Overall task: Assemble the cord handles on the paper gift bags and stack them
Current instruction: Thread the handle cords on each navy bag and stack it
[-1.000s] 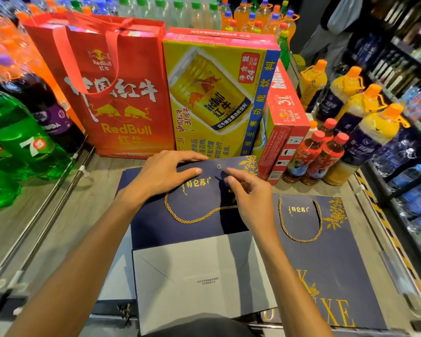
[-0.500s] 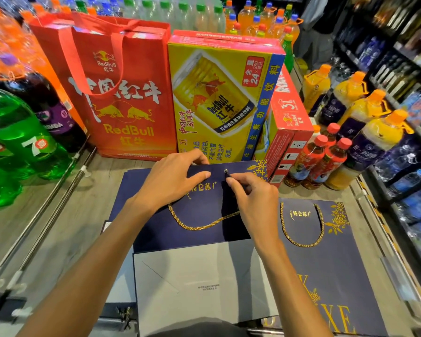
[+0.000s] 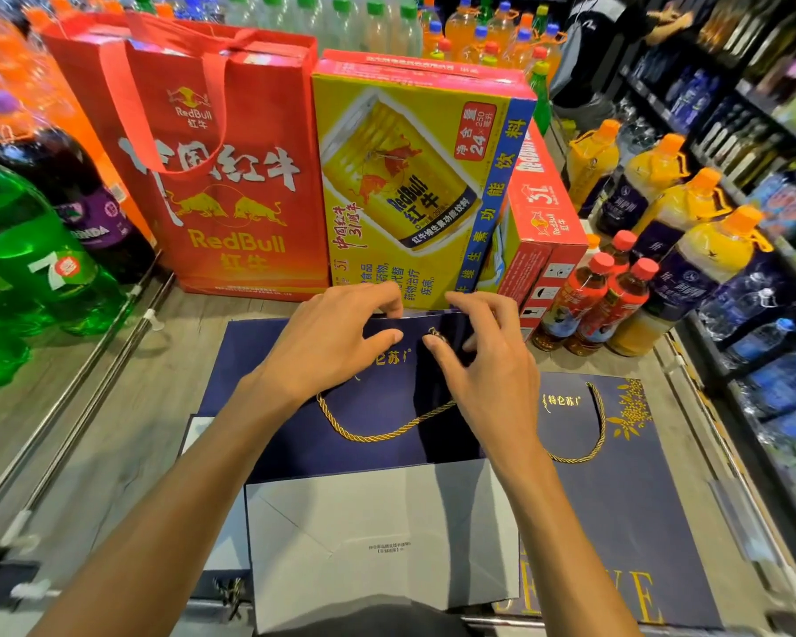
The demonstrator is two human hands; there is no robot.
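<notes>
Head view: handle-threading step. My left hand (image 3: 327, 347) pinches bag (image 3: 258, 360) rim, right hand (image 3: 483, 360) pinches cord (image 3: 387, 435) end; next, feed through, knot.

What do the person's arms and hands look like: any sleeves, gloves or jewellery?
The left forearm and right forearm are bare down to the frame's bottom edge, with no sleeve showing. The left hand and right hand are ungloved; no watch, ring, bracelet or marking is visible.
</notes>
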